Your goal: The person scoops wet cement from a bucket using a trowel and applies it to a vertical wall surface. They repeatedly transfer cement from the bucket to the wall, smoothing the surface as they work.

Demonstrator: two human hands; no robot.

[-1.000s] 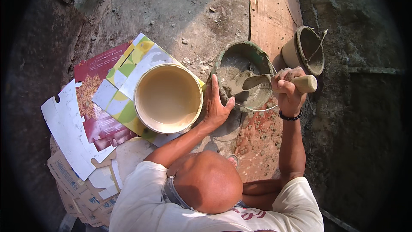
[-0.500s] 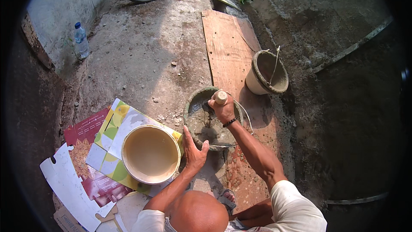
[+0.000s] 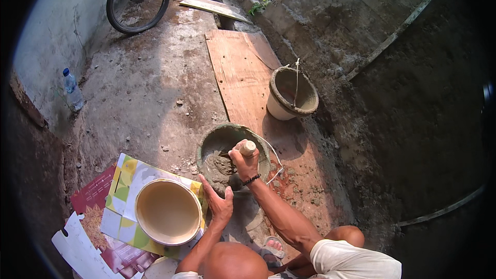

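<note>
In front of me stands a green mortar bucket (image 3: 202,145) with a crusted rim and a thin handle hanging on its right side. A heap of wet grey mortar (image 3: 219,166) lies inside it. My right hand (image 3: 245,161) is closed round the pale, round-ended grip of a trowel (image 3: 249,148) over the bucket; the blade is mostly hidden. My left hand (image 3: 219,204), fingers and thumb spread, rests at the bucket's near left rim. To its left a round cream tub (image 3: 141,188) of cloudy, beige liquid stands on printed cardboard (image 3: 124,194).
A second bucket (image 3: 281,108), crusted with mortar, stands beyond to the right, beside a plywood sheet (image 3: 236,67). A plastic bottle (image 3: 73,93) is by the left wall. Farther off are a bicycle wheel (image 3: 114,14) and a narrow board (image 3: 214,8). A rough wall (image 3: 330,46) rises on the right.
The view has shifted, so the whole scene sits lower and farther left. Inside the bucket the mortar is now heaped up on the left; my right hand keeps hold of the trowel.
</note>
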